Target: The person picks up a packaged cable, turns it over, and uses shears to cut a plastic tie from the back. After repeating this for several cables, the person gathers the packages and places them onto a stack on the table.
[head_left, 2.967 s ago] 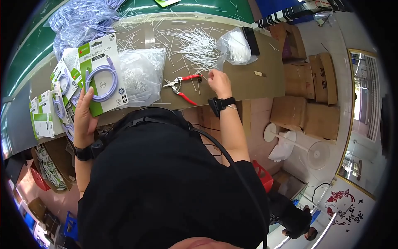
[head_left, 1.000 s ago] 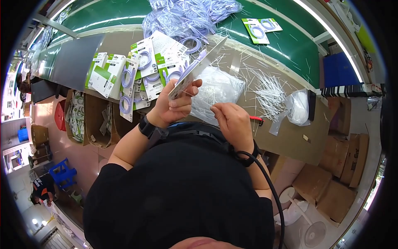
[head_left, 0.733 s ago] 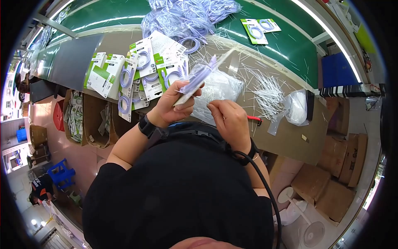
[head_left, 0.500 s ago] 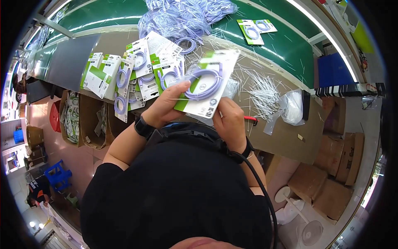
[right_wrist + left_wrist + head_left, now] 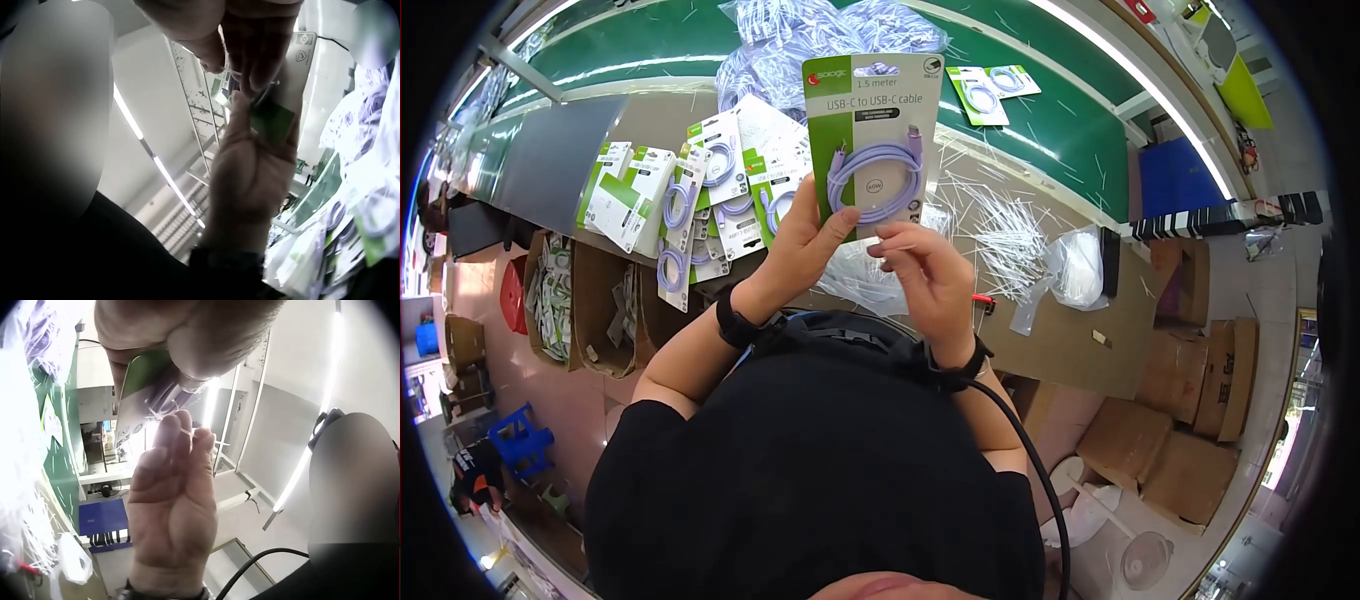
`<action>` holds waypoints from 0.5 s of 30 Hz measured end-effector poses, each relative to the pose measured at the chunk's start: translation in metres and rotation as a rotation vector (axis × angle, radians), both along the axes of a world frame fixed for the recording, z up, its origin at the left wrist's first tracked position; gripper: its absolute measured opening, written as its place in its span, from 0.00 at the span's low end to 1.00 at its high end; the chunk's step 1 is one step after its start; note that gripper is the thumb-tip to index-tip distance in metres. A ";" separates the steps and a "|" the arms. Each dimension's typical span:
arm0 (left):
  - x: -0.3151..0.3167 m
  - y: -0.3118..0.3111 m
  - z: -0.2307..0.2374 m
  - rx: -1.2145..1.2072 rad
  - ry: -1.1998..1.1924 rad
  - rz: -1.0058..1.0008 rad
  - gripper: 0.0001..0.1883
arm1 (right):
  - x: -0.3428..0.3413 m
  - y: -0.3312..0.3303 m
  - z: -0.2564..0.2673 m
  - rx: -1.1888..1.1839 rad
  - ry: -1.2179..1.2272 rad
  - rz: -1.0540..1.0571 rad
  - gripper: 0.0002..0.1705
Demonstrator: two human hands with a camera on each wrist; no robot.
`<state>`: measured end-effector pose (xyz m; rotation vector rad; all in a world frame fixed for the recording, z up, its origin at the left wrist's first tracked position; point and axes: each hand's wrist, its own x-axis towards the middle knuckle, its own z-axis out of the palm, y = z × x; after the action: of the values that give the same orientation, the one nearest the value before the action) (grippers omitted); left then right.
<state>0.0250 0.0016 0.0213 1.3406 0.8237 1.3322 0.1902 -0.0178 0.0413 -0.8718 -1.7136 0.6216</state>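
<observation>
Raised and turned face-on since half a second ago, the cable card (image 5: 875,130) is now held upright above the middle of the bench (image 5: 1070,350). At the left, white-and-green packs (image 5: 640,190) are set close together, and beside them overlapping cable cards (image 5: 720,165) are spread, apparently so that they are kept within reach. At the middle, the held card is gripped near its lower left edge by the left hand (image 5: 805,240); the thumb is laid over the front at the foot of the coiled cable (image 5: 914,178), so most of the printing is left uncovered. Just to the right, the right hand (image 5: 935,280) is held near the lower edge, its fingertips narrowed on a thin white tie (image 5: 222,444); whether the card is touched cannot be told. Farther right, loose white ties (image 5: 1015,240) are heaped beside a clear bag (image 5: 1078,270), presumably for easy picking.
</observation>
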 end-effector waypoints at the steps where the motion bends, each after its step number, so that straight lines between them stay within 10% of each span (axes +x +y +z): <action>1: -0.001 0.000 -0.002 0.004 0.000 0.003 0.23 | 0.000 -0.001 0.002 -0.252 0.229 0.080 0.03; 3: -0.001 0.002 -0.009 0.087 0.074 0.058 0.23 | 0.002 -0.002 0.006 -0.754 0.685 0.233 0.03; 15: -0.008 -0.009 -0.009 0.387 0.457 0.109 0.23 | 0.006 0.003 -0.012 -0.982 0.668 0.274 0.08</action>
<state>0.0165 -0.0074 0.0128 1.9770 0.9851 1.3317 0.1962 -0.0153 0.0294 -0.9129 -0.8589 1.7927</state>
